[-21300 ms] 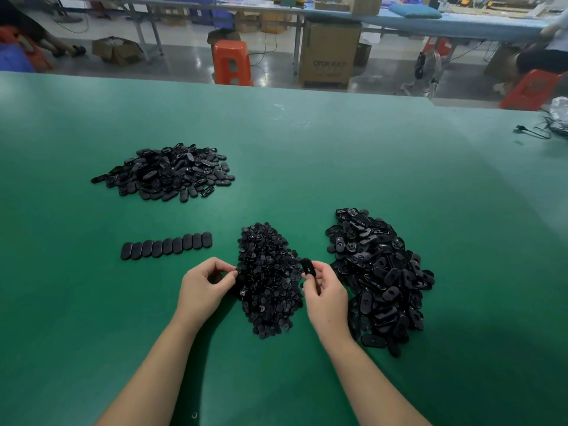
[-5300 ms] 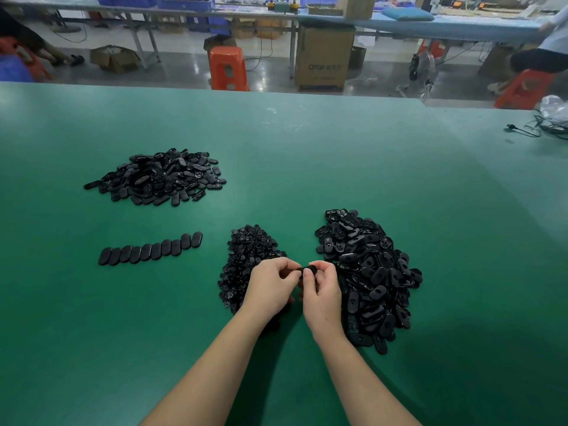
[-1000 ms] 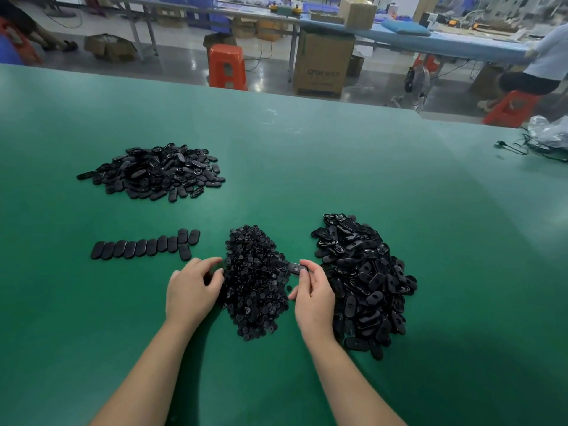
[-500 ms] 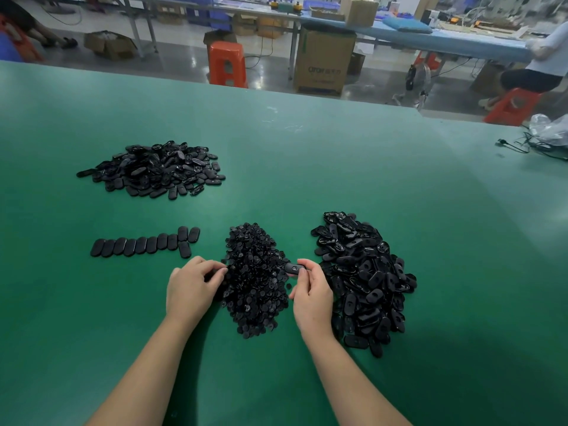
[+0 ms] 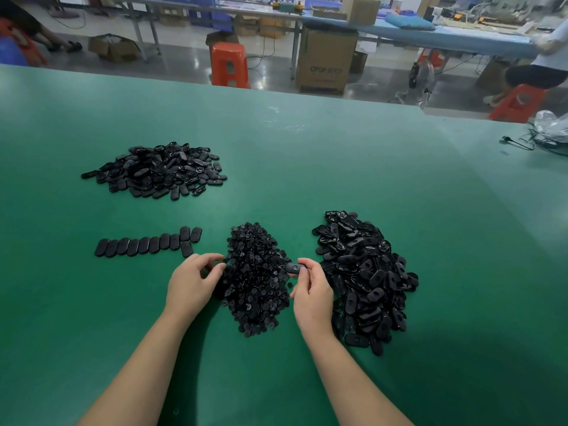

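Across almost the whole view spreads a green table [image 5: 307,167], and your two bare forearms reach over it from the bottom edge. The biggest thing on it is a heap of black oval shells [image 5: 365,278] at the right, close to you. A flatter heap of similar black ovals [image 5: 156,170] lies well apart from it, far off to the left. Between your hands sits a narrower mound of small black parts [image 5: 255,278], just beside the right-hand heap but not touching it. Beyond the table's far edge a cardboard box [image 5: 325,61] stands on the floor.

Your left hand [image 5: 190,284] rests at the mound's left edge with fingers and thumb curled toward the parts; whether they have caught one cannot be told. Your right hand [image 5: 312,293] is at the mound's right edge. To the left of your left hand runs a row of black ovals [image 5: 144,245] laid side by side, with one loose oval just below its right end. An orange stool [image 5: 230,64] stands left of the box.

Smallest of all is a single oval shell [image 5: 295,268], pinched between your right thumb and fingertips and held level over the mound's right edge.
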Available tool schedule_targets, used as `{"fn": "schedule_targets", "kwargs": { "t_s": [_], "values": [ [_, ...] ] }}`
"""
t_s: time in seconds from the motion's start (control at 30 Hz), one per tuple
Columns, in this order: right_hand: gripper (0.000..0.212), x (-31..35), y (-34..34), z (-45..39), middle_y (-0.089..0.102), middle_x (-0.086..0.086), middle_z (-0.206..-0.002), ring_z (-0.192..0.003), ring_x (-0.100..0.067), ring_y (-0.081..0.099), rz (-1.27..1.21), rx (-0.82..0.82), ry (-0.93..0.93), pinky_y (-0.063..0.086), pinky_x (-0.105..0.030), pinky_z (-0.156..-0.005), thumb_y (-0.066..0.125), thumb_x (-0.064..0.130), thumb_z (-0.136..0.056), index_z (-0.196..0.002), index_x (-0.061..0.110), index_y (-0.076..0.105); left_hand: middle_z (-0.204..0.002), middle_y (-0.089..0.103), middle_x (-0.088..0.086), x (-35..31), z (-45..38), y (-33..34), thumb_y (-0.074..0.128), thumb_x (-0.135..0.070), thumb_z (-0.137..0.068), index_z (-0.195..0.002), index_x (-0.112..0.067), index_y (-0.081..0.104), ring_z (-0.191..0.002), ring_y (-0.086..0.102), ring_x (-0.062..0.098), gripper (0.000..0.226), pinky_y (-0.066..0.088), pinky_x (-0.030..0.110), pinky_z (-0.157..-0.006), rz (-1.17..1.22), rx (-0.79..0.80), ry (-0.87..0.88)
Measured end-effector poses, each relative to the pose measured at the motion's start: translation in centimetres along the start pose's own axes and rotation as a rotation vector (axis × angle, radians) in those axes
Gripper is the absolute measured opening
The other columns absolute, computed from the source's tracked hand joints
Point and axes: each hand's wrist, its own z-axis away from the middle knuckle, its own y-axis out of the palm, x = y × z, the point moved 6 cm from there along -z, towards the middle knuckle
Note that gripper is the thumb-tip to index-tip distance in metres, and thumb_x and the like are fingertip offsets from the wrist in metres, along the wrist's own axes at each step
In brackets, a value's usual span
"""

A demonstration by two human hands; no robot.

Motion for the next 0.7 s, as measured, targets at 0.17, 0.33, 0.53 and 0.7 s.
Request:
{"fn": "schedule_targets", "kwargs": {
  "t_s": [0.17, 0.33, 0.53, 0.7],
  "values": [
    [0.018, 0.0, 0.0, 0.0, 0.07, 0.008, -0.084, -0.062, -0.01, 0.062, 0.008, 0.005, -0.003, 0.056, -0.037, -0.063, 0.046, 0.022, -0.107, -0.109, 0.034, 0.06, -0.081, 0.06, -0.012, -0.4, -0.4, 0.4, 0.073, -0.034, -0.09, -0.093, -0.036, 0.077, -0.074, 0.057, 0.007, 0.005, 0.049, 0.033, -0.07, -0.137, 0.035, -0.019],
    [0.019, 0.1, 0.0, 0.0, 0.07, 0.01, -0.085, -0.061, -0.01, 0.062, -0.005, 0.004, 0.004, 0.056, -0.038, -0.063, 0.046, 0.022, -0.106, -0.108, 0.036, 0.059, -0.084, 0.06, -0.012, -0.7, -0.8, 0.6, 0.074, -0.029, -0.088, -0.079, -0.036, 0.068, -0.08, 0.058, 0.01, 0.013, 0.051, 0.036, -0.076, -0.139, 0.078, -0.054],
    [0.014, -0.3, 0.1, 0.1, 0.07, 0.003, -0.078, -0.059, -0.011, 0.062, -0.105, 0.02, 0.037, 0.055, -0.035, -0.06, 0.052, 0.02, -0.104, -0.108, 0.028, 0.063, -0.069, 0.064, -0.012, -1.3, -1.2, 0.3, 0.074, -0.025, -0.088, -0.075, -0.03, 0.067, -0.057, 0.053, 0.001, 0.016, 0.039, 0.024, -0.055, -0.003, 0.109, -0.09],
    [0.014, -0.3, 0.0, 0.1, 0.069, -0.003, -0.069, -0.054, -0.009, 0.063, -0.157, 0.032, 0.052, 0.052, -0.026, -0.056, 0.049, 0.019, -0.105, -0.106, 0.028, 0.06, -0.071, 0.068, -0.011, -3.9, -0.9, 1.3, 0.075, -0.017, -0.089, -0.087, -0.027, 0.074, -0.061, 0.057, -0.003, 0.01, 0.046, 0.016, -0.06, 0.451, 0.091, -0.158]
  ]
}}
